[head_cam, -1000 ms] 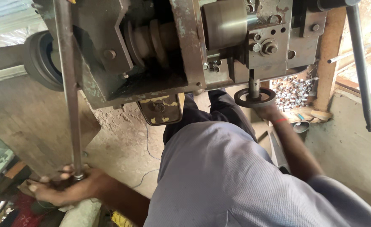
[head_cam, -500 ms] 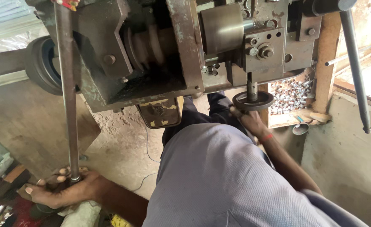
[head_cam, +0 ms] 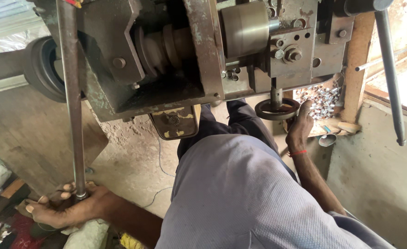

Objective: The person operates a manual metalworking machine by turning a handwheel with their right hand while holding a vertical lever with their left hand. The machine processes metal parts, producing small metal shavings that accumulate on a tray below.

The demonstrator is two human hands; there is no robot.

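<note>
A heavy, worn metal machine [head_cam: 166, 60] fills the top of the view, its grey-green housing bolted together, with a stepped pulley [head_cam: 162, 46] in its open middle and a dull cylinder [head_cam: 245, 27] to the right of that. Below it, the person's grey shirt [head_cam: 245, 198] takes up the lower centre, and dark trousers run up toward the machine. A concrete floor [head_cam: 129, 161] lies to the left of the body. A long steel lever rod [head_cam: 72, 92] drops from the top left of the machine almost straight down to the left hand [head_cam: 67, 210], which lies low near the floor with its fingers curled narrowly round the rod's bottom end, thumb side toward the camera; the rod's tip sits right in that grip. A second long rod [head_cam: 390, 74] hangs at the far right, well apart from both hands. The right hand [head_cam: 300, 127] reaches up under the machine's right part, fingers closed against the rim of a small dark handwheel [head_cam: 276, 109] on a short vertical spindle; the wheel lies just to the left of the fingertips and touches them. Behind that hand sits a heap of small shiny metal pieces [head_cam: 321, 99]. A thin red band [head_cam: 298, 152] circles the right wrist.
</note>
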